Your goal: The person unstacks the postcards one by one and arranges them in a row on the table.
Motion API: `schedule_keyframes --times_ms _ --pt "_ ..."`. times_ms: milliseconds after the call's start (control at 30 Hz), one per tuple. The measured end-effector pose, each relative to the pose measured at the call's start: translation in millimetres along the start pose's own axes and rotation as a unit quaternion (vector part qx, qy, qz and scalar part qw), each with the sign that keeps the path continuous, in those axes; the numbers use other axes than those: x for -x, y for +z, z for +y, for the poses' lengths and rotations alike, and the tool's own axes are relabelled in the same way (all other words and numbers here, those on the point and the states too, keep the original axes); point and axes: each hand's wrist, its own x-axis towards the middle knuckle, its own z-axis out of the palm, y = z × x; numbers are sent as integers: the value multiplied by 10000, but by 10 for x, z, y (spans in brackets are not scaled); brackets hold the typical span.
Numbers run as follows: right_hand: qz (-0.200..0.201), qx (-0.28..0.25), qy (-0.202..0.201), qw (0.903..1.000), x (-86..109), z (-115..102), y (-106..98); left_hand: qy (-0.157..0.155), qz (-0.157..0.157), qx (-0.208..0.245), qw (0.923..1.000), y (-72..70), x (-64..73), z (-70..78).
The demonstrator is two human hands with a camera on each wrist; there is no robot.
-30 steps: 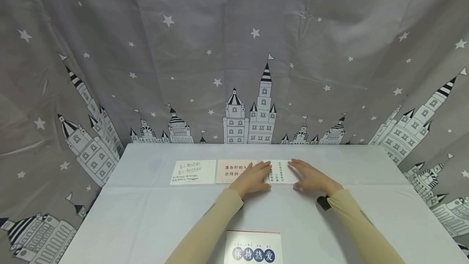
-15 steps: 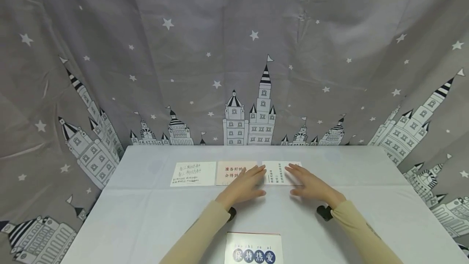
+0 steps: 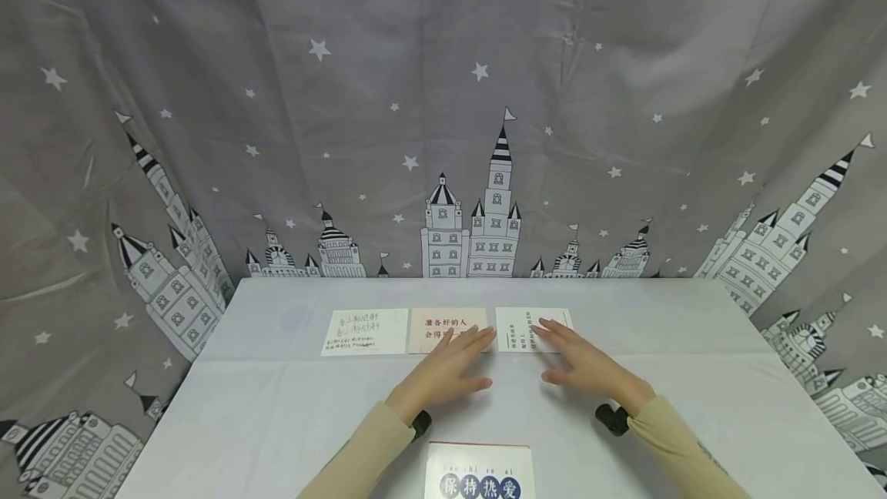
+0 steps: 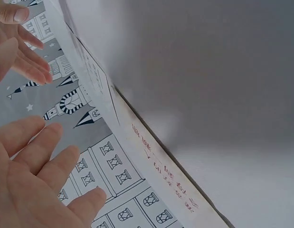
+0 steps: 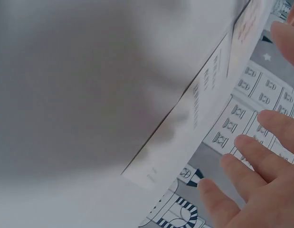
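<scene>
From the head view I see my left hand flat and relaxed, fingers straight, holding nothing, its fingertips over the near edge of the pink card with red print; my right hand is likewise spread and empty, its fingertips over the near edge of the white card with vertical print just ahead of it. The risk I judge from here is a fingertip dragging a card out of line, since thin cards slide easily on the smooth white tablecloth, or nudging the pink card into the handwritten card just beyond my left hand's outer side. Close to my wrists lies a card with round blue characters, which a sleeve could catch. The star-and-castle curtain hangs beyond the cards. In the left wrist view my left hand's fingers are extended and the red-printed card lies just past them, not pinched. In the right wrist view my right hand's fingers are straight beside the white card's edge; whether they touch it I cannot tell.
</scene>
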Motion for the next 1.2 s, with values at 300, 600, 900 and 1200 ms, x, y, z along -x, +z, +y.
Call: schedule_keyframes --times_ms 300,600,900,1200 --pt "1 -73 -102 9999 95 -137 54 184 -2 -4 9998 -26 182 60" --pt "81 6 -307 9995 179 -259 73 193 24 147 9997 -77 366 61" --pt "123 -27 -318 9994 256 -359 90 285 23 280 9992 -121 530 58" --pt "178 -23 -438 9989 343 -474 101 345 -37 459 9983 -101 716 96"
